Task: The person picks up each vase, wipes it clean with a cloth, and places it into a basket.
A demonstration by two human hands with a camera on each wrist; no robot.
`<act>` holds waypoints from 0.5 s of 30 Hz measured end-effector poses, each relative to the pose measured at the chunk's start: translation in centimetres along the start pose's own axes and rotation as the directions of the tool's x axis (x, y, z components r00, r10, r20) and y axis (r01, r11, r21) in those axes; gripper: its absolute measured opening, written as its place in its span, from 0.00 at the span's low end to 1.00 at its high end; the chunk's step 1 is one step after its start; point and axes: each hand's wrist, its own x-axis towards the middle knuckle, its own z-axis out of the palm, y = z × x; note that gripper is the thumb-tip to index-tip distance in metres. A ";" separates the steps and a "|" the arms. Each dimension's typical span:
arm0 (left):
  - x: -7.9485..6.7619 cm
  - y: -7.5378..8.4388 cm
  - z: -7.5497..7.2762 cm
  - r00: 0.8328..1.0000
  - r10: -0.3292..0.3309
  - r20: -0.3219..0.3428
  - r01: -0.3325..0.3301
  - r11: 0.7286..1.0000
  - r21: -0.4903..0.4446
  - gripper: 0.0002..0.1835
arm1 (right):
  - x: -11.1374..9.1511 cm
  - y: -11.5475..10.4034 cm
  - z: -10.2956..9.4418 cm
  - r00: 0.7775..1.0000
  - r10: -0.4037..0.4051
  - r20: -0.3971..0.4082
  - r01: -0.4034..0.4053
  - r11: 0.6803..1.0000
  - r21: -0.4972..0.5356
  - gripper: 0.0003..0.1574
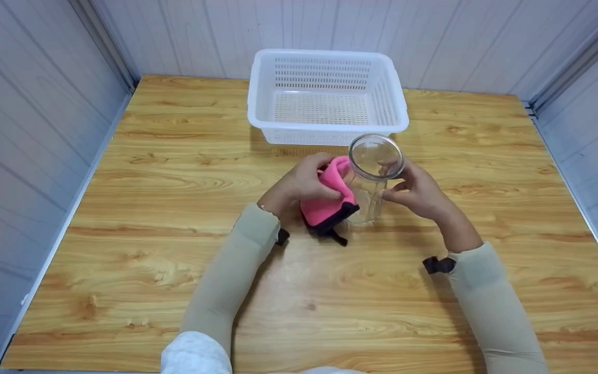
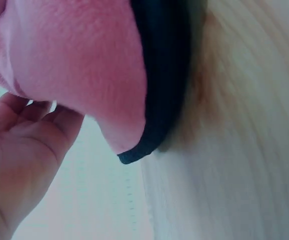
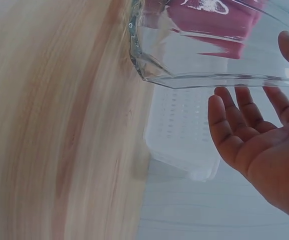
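A pink fleece cloth with a black border (image 1: 321,208) is pinched between the thumb and fingers of my left hand (image 1: 304,179). It is bunched up, its lower edge close to the table, and a short black strap hangs below it. Opposite, my right hand (image 1: 418,191) grips a clear glass jar (image 1: 367,205) with a thick round rim, thumb on the near side and fingers behind. The jar stands tilted slightly, beside the cloth; whether its base meets the table is unclear. In the right wrist view, pink cloth shows through the jar's glass (image 3: 184,81).
A white perforated plastic basket (image 1: 325,127) sits at the back of the wooden table (image 1: 174,249), just beyond both hands, with nothing in it. White panelled walls (image 1: 216,36) enclose the table at the back and both sides.
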 end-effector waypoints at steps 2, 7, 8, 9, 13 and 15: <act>0.0 0.3 0.1 0.999 0.014 -0.041 -0.017 0.998 -0.069 0.33 | 0.0 0.0 -0.1 1.000 -0.002 -0.002 0.002 1.000 -0.022 0.34; 0.1 1.2 0.1 0.987 0.086 -0.134 -0.112 0.973 -0.200 0.29 | 0.0 -0.1 -0.4 1.000 -0.006 0.010 0.007 0.999 -0.053 0.34; 0.1 1.3 0.1 0.984 0.098 -0.146 -0.129 0.968 -0.215 0.28 | 0.0 -0.1 -0.5 1.000 -0.007 0.017 0.008 0.998 -0.062 0.33; 0.1 1.5 0.1 0.982 0.108 -0.155 -0.142 0.963 -0.228 0.28 | 0.0 -0.1 -0.5 1.000 -0.006 0.023 0.007 0.998 -0.070 0.34; 0.2 1.9 0.2 0.976 0.142 -0.165 -0.179 0.955 -0.236 0.26 | -0.1 -0.1 -0.6 0.999 -0.009 0.047 0.014 0.995 -0.100 0.33; 0.2 1.9 0.3 0.974 0.151 -0.167 -0.188 0.953 -0.238 0.25 | -0.1 -0.2 -0.7 0.998 -0.016 0.056 0.022 0.994 -0.103 0.33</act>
